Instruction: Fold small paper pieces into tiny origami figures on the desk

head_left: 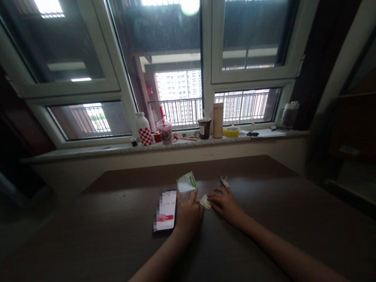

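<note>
My left hand (188,211) rests low over the brown table, its fingers spread and pointing away from me. Its fingertips reach the lower edge of a flat green-and-white packet (187,183). Close to its left side lies a phone (166,211) with a lit screen. A small yellow-and-white packet (205,202) sits between my two hands, near the left thumb. My right hand (226,204) is stretched toward that packet with fingers apart, the fingertips at its right edge; whether they press on it I cannot tell. Just beyond the right hand is a small crumpled wrapper (225,181).
Behind the brown table (123,250) runs a stone windowsill (117,149). On it stand a red-and-white checked bottle (145,131), a pink cup with a straw (165,132), a dark drink cup (205,129), a tan flask (217,120), yellow tape (232,132) and scissors (253,134).
</note>
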Motion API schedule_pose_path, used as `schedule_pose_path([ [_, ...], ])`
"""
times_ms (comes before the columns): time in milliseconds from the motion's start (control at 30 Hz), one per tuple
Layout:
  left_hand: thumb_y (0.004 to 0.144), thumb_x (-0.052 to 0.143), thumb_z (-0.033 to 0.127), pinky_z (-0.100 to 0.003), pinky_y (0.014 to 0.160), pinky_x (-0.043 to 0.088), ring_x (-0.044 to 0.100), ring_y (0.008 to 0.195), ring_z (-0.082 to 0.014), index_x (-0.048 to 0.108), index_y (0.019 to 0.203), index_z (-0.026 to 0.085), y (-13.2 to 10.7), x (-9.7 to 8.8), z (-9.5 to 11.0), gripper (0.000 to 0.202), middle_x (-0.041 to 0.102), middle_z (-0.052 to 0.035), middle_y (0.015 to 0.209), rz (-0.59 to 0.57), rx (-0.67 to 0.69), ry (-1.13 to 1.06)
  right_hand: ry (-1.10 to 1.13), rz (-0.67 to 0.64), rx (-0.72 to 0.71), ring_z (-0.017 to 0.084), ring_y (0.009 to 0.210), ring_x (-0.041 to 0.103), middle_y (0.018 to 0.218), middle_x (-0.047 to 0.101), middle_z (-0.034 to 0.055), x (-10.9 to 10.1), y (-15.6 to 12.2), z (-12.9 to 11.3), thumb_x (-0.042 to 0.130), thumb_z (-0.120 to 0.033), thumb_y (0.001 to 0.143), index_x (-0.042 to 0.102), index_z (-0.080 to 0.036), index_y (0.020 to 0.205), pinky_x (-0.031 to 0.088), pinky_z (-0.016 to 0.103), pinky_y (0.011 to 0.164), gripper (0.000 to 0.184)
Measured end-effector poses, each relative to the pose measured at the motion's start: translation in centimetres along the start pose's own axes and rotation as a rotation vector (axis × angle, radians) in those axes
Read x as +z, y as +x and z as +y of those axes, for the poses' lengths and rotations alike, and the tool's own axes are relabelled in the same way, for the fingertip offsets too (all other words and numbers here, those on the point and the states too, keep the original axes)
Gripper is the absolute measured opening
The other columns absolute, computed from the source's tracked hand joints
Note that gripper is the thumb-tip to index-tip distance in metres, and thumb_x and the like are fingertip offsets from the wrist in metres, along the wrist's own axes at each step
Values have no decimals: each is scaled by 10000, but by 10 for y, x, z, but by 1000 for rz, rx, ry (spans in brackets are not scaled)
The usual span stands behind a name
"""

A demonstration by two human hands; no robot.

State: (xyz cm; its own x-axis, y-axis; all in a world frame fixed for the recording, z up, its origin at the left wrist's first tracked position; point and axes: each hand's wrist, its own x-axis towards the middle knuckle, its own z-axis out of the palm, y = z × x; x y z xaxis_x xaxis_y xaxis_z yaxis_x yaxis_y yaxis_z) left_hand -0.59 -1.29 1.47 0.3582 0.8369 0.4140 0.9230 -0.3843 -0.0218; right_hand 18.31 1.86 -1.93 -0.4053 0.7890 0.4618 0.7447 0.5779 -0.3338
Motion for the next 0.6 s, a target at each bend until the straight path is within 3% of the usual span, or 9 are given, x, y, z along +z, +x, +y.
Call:
schedule_pose_path([
  [200, 904, 524, 356, -628, 1130, 200, 487, 1251, -278, 724, 938, 248, 1, 6, 1, 229, 547, -72, 1379, 41, -87, -43, 87, -8, 16, 262, 1174, 543, 1148, 716, 15, 6, 2, 7, 589, -234, 875, 723, -306, 1038, 320, 553, 1067, 223],
  [333, 893, 535, 411, -679, 1091, 209, 426, 1303, -327, 703, 1052, 272, 2, 12, 0, 270, 528, -95, 1390, 26, -140, -45, 101, -15, 0, 260, 1171, 546, 1141, 719, 15, 6, 2, 7, 590, -221, 875, 726, -306, 1022, 301, 565, 1073, 218],
  [600, 890, 544, 328, -685, 1109, 142, 388, 1332, -319, 727, 955, 237, 8, 19, -4, 214, 523, -100, 1385, -1, -81, -154, 58, 30, 12, 271, 1178, 512, 1200, 681, 44, 10, 2, 9, 597, -220, 864, 699, -253, 1105, 336, 522, 1067, 264],
])
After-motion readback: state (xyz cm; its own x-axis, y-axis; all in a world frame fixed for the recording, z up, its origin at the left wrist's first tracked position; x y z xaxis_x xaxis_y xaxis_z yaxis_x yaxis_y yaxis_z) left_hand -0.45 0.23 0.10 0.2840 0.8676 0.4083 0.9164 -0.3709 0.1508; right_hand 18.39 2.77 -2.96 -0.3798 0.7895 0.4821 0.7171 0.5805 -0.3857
